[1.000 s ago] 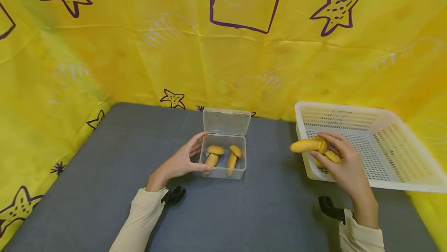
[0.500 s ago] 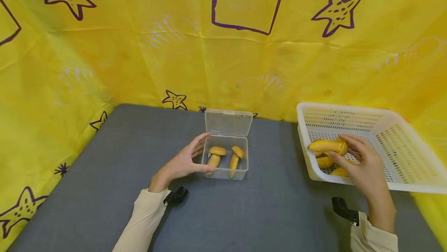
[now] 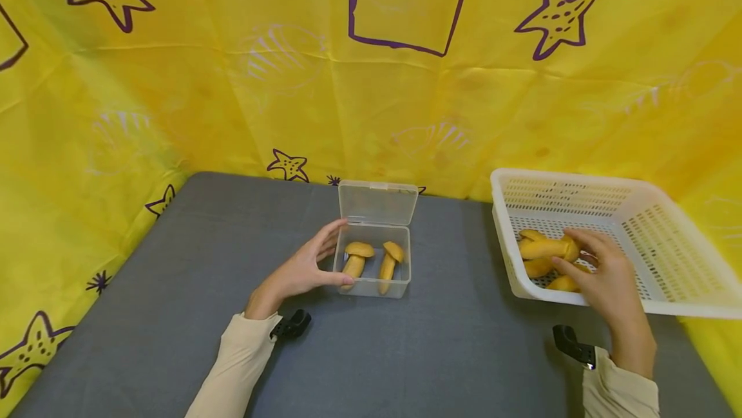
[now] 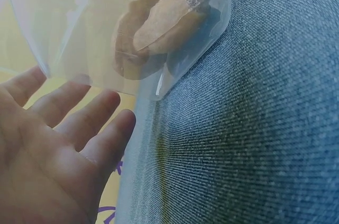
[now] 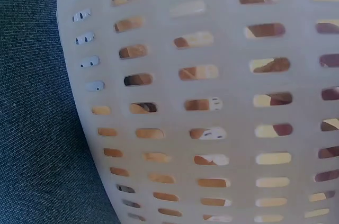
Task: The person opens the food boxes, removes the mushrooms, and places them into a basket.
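In the head view, things look partly sorted: near six o'clock, a clear box stands with its lid up, a broad-capped mushroom and a slim mushroom already lying inside, while around four o'clock the white basket holds other yellow-brown pieces, apparently not yet dealt with. There the right hand pinches a thick mushroom by its cap end, stem toward nine o'clock; the left hand spans the box's nine-o'clock side, fingers relaxed, seemingly steadying it. The left wrist view shows smooth, see-through plastic with straight fingers against it at eight o'clock, and a coarsely woven grey-blue cloth on the three-o'clock side. The right wrist view gives only matt plastic with rounded slots; the hand's grasp cannot be told there.
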`<state>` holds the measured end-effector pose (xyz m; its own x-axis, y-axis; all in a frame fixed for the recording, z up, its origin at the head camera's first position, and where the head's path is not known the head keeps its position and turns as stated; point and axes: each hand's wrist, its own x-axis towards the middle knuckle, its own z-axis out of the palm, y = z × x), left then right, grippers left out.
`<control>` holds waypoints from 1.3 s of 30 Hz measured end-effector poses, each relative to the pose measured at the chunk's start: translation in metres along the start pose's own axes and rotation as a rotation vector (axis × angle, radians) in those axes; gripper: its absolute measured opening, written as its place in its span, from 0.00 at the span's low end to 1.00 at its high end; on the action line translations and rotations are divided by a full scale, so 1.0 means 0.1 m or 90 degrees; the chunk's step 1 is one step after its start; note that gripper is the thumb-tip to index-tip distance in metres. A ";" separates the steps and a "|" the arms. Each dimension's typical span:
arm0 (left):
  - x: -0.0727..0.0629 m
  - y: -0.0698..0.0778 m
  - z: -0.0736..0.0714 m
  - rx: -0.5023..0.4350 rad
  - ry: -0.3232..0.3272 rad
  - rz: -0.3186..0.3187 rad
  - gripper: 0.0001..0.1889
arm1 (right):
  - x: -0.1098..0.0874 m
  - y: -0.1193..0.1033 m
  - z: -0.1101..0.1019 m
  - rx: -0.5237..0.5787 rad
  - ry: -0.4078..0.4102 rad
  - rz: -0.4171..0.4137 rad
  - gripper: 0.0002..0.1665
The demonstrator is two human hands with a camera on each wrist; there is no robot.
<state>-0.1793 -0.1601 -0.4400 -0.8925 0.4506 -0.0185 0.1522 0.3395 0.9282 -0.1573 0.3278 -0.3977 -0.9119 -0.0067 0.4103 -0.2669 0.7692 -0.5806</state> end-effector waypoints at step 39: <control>-0.01 -0.02 0.00 0.003 -0.001 -0.007 0.54 | 0.03 -0.12 0.01 -0.080 -0.080 0.045 0.29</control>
<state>-0.1784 -0.1617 -0.4415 -0.8930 0.4491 -0.0289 0.1447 0.3474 0.9265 -0.1568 0.3177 -0.3902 -0.9608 -0.0242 0.2760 -0.1673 0.8447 -0.5084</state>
